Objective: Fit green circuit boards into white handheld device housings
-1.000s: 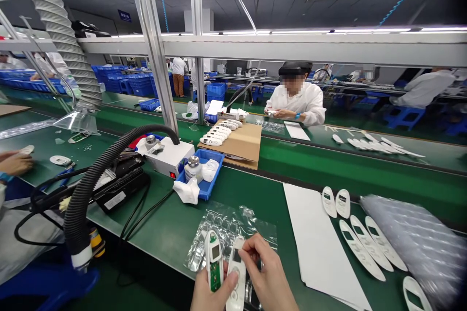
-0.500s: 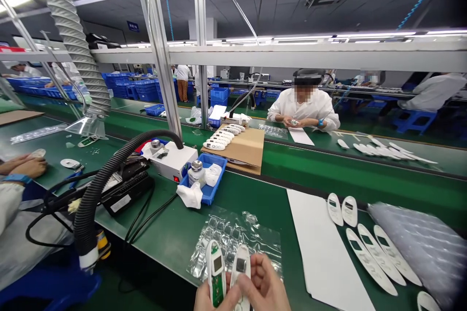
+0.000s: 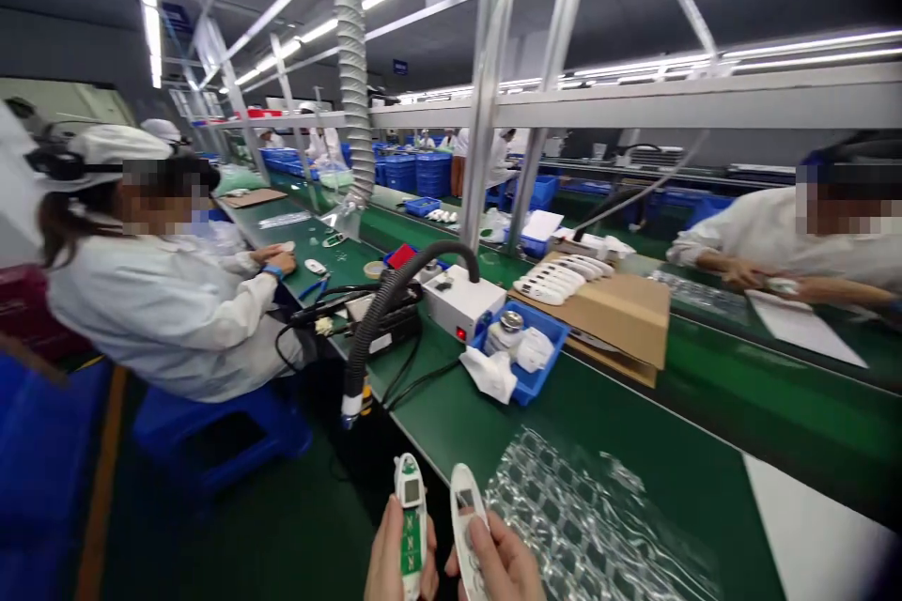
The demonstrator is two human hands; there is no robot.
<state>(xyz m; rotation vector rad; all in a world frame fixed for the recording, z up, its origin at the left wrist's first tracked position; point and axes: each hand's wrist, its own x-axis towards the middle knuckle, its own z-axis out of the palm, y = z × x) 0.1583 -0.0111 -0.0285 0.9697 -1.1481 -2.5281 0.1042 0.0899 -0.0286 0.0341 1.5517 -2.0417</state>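
Low in the view, my left hand (image 3: 384, 556) is closed on a white device half with a green circuit board (image 3: 411, 531) and a small square screen, held upright. A little to its right, my right hand (image 3: 511, 563) grips a white oval cover (image 3: 465, 512) with a window near its top, thumb across its front. The two pieces stand side by side, apart from each other. Beside my right hand lies a clear plastic blister sheet (image 3: 564, 507) on the green bench.
A blue tray (image 3: 556, 338) holds a bottle and white wipes. Behind it, white covers (image 3: 553, 282) lie on cardboard (image 3: 627, 319). A white box (image 3: 461, 300) with a black hose (image 3: 366, 319) stands left of it. Co-workers sit at left and at far right.
The view has swung left, bringing the seated co-worker at left into sight. My hands have moved apart a little, widening the gap between the board half and the cover.
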